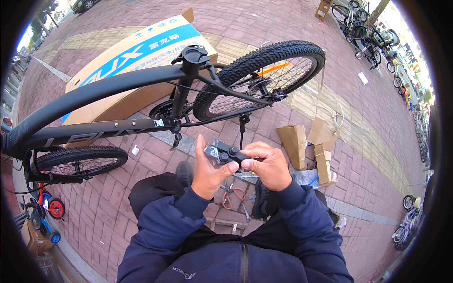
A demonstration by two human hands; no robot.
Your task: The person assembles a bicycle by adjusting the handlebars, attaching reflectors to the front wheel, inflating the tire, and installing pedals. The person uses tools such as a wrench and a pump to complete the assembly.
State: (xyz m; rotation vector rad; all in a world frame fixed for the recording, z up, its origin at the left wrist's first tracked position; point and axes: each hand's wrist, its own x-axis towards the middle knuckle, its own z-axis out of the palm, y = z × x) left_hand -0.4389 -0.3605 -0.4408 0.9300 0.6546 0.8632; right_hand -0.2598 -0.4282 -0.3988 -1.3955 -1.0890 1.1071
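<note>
In front of my chest, both hands hold a small black part with round knobs (233,151); its exact kind is unclear. My left hand (211,171) has its thumb pressed on the part's near side, its index finger raised along the far side. Clear plastic film (212,152) shows at that end. With thumb and fingers, my right hand (265,165) pinches the other end. Just beyond stands a black bicycle frame (113,85) with no saddle on its seat tube (188,63). Its rear wheel (264,78) is at the right, its front wheel (80,162) at the left.
Red-handled pliers (228,200) and a wrench (246,212) lie between my feet. Opened small cartons (293,147) sit to the right. Behind the bicycle is a large carton (118,106). Children's bikes (53,207) stand at the left edge, on brick paving.
</note>
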